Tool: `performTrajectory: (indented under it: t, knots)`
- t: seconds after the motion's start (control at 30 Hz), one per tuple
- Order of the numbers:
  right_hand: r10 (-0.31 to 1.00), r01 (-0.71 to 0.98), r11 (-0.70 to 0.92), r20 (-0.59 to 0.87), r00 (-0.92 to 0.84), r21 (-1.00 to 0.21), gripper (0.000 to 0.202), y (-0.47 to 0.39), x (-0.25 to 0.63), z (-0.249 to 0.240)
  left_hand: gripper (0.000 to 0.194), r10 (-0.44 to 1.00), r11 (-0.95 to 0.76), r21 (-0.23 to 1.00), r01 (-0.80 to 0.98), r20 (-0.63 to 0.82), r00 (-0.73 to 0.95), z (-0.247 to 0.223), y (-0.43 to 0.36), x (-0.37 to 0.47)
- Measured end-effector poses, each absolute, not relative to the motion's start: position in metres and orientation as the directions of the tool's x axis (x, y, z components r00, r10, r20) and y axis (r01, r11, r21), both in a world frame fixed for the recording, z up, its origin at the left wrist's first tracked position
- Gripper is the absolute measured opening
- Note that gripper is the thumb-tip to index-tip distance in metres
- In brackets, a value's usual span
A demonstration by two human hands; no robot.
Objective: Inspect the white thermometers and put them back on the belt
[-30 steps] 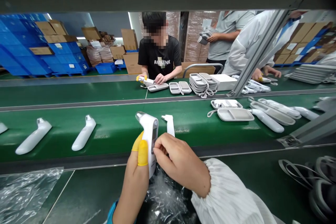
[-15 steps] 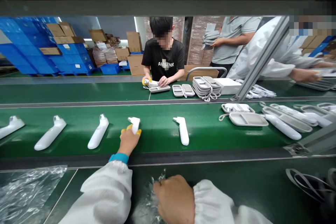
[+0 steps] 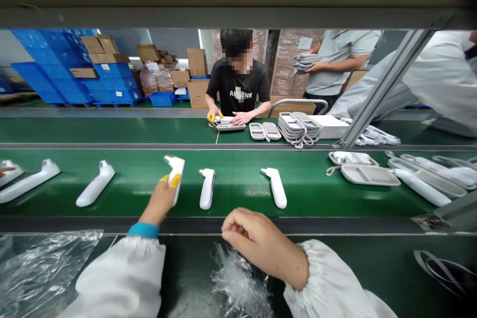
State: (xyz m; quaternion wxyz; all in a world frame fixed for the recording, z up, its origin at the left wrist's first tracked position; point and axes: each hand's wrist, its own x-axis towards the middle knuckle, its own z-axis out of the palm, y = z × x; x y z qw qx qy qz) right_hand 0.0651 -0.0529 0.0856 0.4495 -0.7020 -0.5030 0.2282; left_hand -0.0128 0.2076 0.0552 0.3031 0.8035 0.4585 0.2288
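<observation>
Across the green conveyor belt (image 3: 238, 159), the left hand (image 3: 161, 198) pinches one white thermometer (image 3: 178, 166), three others (image 3: 96, 186) toward the belt's left edge, two (image 3: 277, 190) rightward before the grey cases (image 3: 370, 175). The right hand (image 3: 261, 241) curls at the near edge; whether it holds anything I cannot tell.

left grip (image 3: 161, 199) outstretched, right grip (image 3: 259, 241) loosely curled
</observation>
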Motion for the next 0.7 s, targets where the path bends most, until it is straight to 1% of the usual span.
performTrajectory:
  t: [0.07,0.1,0.13,0.17,0.23,0.27,0.33,0.4,0.6,0.7]
  knots:
    - [0.857,0.376,-0.009,0.187,0.48,-0.926,0.012,-0.044,0.064,0.088,0.053,0.819,-0.384,0.812,0.44,0.08,0.569,0.057,0.16,-0.013]
    - [0.838,0.317,0.036,0.202,0.507,-0.948,0.015,-0.041,0.064,0.088,0.054,0.788,-0.348,0.869,0.351,0.068,0.611,0.058,0.136,-0.014]
    - [0.824,0.256,0.077,0.206,0.528,-0.964,0.016,-0.039,0.064,0.088,0.052,0.778,-0.188,0.964,0.187,0.03,0.627,0.06,0.112,-0.015]
    - [0.817,0.194,0.107,0.198,0.542,-0.975,0.015,-0.038,0.065,0.088,0.052,0.75,-0.036,0.996,0.078,-0.025,0.661,0.062,0.092,-0.017]
    - [0.816,0.072,0.131,0.149,0.559,-0.989,0.008,-0.038,0.066,0.088,0.055,0.705,0.219,0.974,-0.058,-0.117,0.7,0.067,0.062,-0.021]
    - [0.818,0.016,0.131,0.117,0.563,-0.991,0.006,-0.039,0.067,0.088,0.055,0.69,0.28,0.957,-0.075,-0.147,0.709,0.069,0.053,-0.022]
    - [0.825,-0.063,0.12,0.064,0.562,-0.991,0.011,-0.043,0.068,0.09,0.055,0.689,0.304,0.95,-0.071,-0.168,0.705,0.074,0.044,-0.024]
    - [0.832,-0.087,0.114,0.047,0.553,-0.99,0.015,-0.045,0.069,0.091,0.055,0.699,0.284,0.957,-0.055,-0.168,0.695,0.076,0.043,-0.025]
    - [0.852,-0.041,0.101,0.066,0.52,-0.994,0.024,-0.047,0.072,0.091,0.047,0.706,0.235,0.972,-0.029,-0.15,0.692,0.07,0.046,-0.029]
    - [0.858,-0.019,0.092,0.07,0.51,-0.996,0.023,-0.047,0.073,0.09,0.049,0.721,0.202,0.979,-0.024,-0.132,0.68,0.068,0.046,-0.031]
